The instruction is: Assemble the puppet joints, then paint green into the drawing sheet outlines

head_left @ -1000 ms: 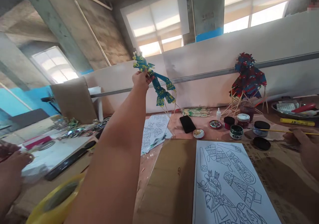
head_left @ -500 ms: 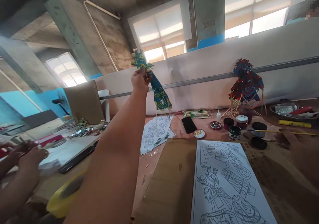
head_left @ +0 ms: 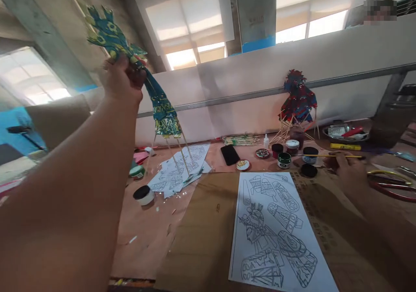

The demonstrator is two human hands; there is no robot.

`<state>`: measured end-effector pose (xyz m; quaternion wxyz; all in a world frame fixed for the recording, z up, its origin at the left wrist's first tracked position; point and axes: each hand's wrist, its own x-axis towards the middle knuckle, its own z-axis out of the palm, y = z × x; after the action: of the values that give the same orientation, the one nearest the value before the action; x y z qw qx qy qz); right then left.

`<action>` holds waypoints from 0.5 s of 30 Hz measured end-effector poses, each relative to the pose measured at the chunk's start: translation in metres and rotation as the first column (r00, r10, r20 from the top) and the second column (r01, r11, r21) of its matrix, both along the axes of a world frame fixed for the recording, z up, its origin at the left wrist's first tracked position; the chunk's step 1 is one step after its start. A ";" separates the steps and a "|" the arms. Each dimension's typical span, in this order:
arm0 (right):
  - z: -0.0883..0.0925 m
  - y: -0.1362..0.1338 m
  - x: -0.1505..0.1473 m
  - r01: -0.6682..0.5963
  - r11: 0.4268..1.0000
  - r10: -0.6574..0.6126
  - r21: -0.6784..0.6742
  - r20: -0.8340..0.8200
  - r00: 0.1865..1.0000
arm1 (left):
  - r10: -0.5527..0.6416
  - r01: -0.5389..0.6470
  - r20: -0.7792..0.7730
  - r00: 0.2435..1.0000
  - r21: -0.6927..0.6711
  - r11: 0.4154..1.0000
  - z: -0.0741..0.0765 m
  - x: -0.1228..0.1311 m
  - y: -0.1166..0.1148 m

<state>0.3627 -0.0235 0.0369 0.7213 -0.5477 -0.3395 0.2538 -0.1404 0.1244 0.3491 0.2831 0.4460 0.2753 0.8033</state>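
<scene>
Pink-covered table [head_left: 146, 244] | near, centre to right: cardboard [head_left: 195, 244] | left: black-lidded jar [head_left: 143, 195], overlapping drawing sheets [head_left: 199, 152] | far centre: black phone [head_left: 229, 155], thin-stick bundle [head_left: 245, 140] | far right: paint jars [head_left: 284, 160], yellow tube [head_left: 345, 147]

- Where does the camera look from?
- The person's head, facing forward and down over the counter [head_left: 146, 240].
- How near?
- The left hand [head_left: 125, 76] shows close; the windows [head_left: 187, 21] stand far beyond.

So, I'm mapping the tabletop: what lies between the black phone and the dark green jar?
In the head view, a small dish of gold bits lies beside the phone, and a dish of multicoloured bits farther back towards the jar.
</scene>
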 end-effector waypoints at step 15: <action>-0.015 0.015 -0.002 -0.145 0.989 0.149 -0.032 0.225 0.963 | -0.043 0.040 -0.037 0.998 -0.078 0.996 -0.036 0.011 -0.001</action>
<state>0.3606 -0.0083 0.0218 0.6527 -0.5520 -0.4574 0.2451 -0.1292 0.1234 0.3133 0.3114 0.4559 0.3022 0.7771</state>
